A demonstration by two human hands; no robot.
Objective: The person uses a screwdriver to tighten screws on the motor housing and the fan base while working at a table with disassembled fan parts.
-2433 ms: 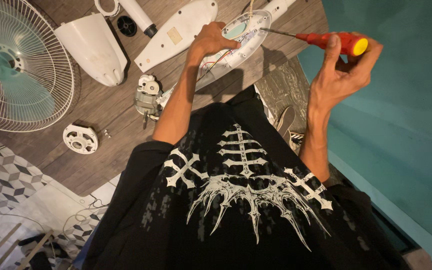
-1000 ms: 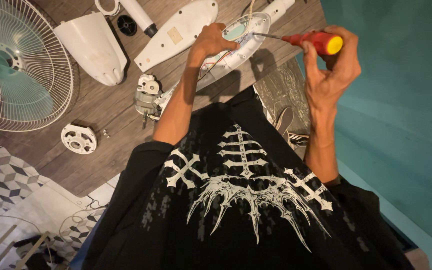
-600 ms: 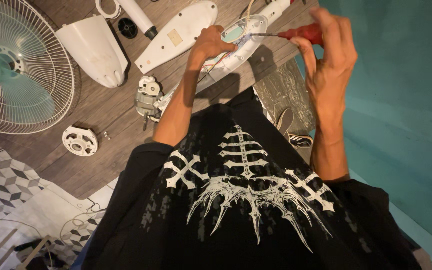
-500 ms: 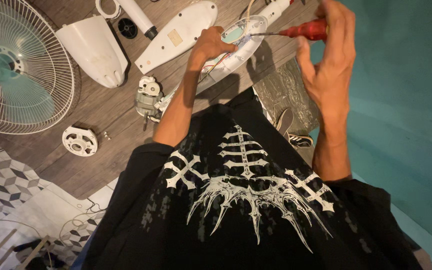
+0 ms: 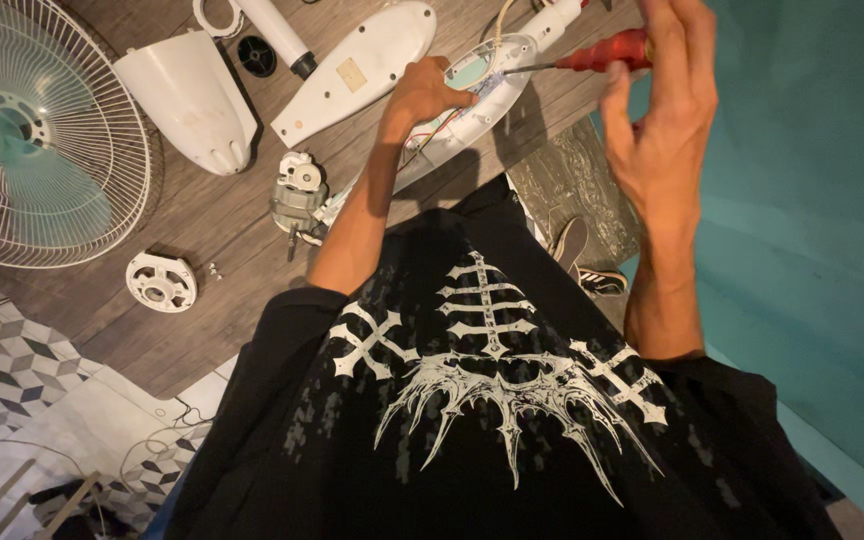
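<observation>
Lying apart across the wooden floor (image 5: 202,230) are the fan guard with its blade (image 5: 37,130), a white motor cover (image 5: 187,100), the bare motor (image 5: 299,195) and a flat base plate (image 5: 357,60), so disassembly looks well advanced. Gripping the opened control housing (image 5: 482,100), the left hand (image 5: 427,92) is steadying it. The right hand (image 5: 657,110), fingers half curled, is pinching a red-handled screwdriver (image 5: 602,55), its tip resting inside the housing.

Left hand (image 5: 422,95) curled downward, right hand (image 5: 664,110) raised, fingers gripping.
</observation>
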